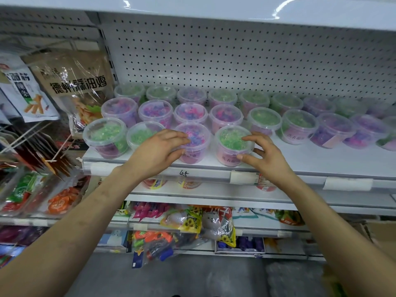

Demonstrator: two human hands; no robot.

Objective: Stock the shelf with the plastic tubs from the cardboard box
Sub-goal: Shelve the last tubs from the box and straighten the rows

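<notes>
Several clear plastic tubs with lids, filled with green or pink and blue pieces, stand in three rows on the white shelf. My left hand holds a front-row tub of pink and blue pieces, fingers over its lid and thumb along its side. My right hand is curled round the neighbouring green-topped tub, fingertips on the lid's right edge and thumb against its front wall. Both tubs stand upright on the shelf near its front edge.
A white pegboard back wall rises behind the tubs. Snack bags hang on hooks to the left. Lower shelves hold packets and toys. Bare shelf surface lies in front of the right-hand tubs. Something brown like cardboard shows at the lower right.
</notes>
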